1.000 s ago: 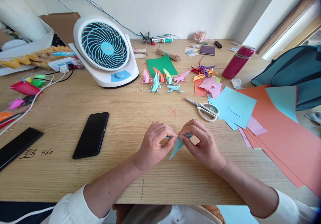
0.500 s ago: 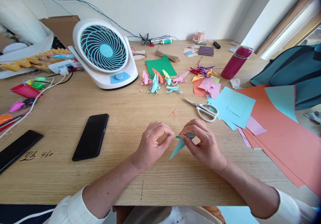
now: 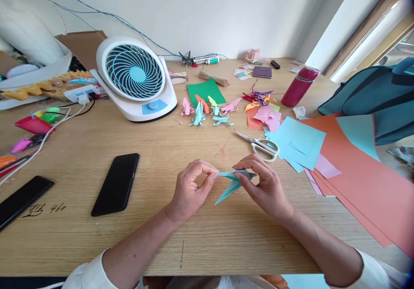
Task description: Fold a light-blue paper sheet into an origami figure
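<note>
A light blue folded paper [image 3: 230, 189] with long pointed arms is held between my two hands, above the wooden table. My right hand [image 3: 263, 184] pinches its wide right end between thumb and fingers. At the tip of its upper arm, my left hand [image 3: 196, 184] has thumb and forefinger pressed together. The other pointed arm slants down to the left, touched by neither hand. Behind my hands lie scissors with white handles [image 3: 265, 149] and several small folded paper figures [image 3: 198, 114] in pink, orange, yellow and blue.
A white fan [image 3: 136, 77] stands at the back left. Two black phones [image 3: 116, 184] lie on the left. Blue sheets [image 3: 299, 140], large orange sheets [image 3: 365, 177], a dark pink bottle [image 3: 299, 86] and a teal bag [image 3: 365, 103] are on the right. A green sheet [image 3: 207, 92] lies behind the figures.
My left hand has moved slightly left, to the tip of the upper paper arm, and more of that arm shows between my hands. The whole view has shifted a little.
</note>
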Tool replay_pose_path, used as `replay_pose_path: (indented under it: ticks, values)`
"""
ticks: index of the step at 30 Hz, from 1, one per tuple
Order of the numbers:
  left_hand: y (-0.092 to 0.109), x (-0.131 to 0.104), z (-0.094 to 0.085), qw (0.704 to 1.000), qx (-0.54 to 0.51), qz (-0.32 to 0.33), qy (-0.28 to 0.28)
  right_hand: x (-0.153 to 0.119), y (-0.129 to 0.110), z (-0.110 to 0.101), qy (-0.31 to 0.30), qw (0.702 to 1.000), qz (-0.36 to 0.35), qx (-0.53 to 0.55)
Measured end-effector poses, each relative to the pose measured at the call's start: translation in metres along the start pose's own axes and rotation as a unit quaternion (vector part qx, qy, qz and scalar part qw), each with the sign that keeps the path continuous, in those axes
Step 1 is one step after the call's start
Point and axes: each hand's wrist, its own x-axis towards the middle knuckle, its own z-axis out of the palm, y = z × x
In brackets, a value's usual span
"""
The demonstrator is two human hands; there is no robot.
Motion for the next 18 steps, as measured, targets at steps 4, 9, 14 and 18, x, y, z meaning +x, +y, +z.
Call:
replay_pose_path:
  ticks: [4,9,14,18]
  values:
    - [-0.0023,0.0010,-0.0001,1.000,0.013,0.009,-0.014,0.0020,-0.0008,-0.0023,-0.002,1.000,0.000,0.028]
    - [-0.0046,0.0011,0.0010,0.994,0.055,0.085,-0.027,0.0001,-0.0015,-0.0014,-0.019,1.000,-0.010,0.018]
    - [-0.0028,0.0002,0.0013,0.993,0.080,0.073,-0.041,-0.0014,-0.0001,0.0017,-0.031,0.999,-0.030,0.002]
    - [-0.0022,-0.0005,0.0022,0.997,0.057,0.048,-0.036,0.0001,0.0013,0.0018,-0.029,0.999,0.000,0.024]
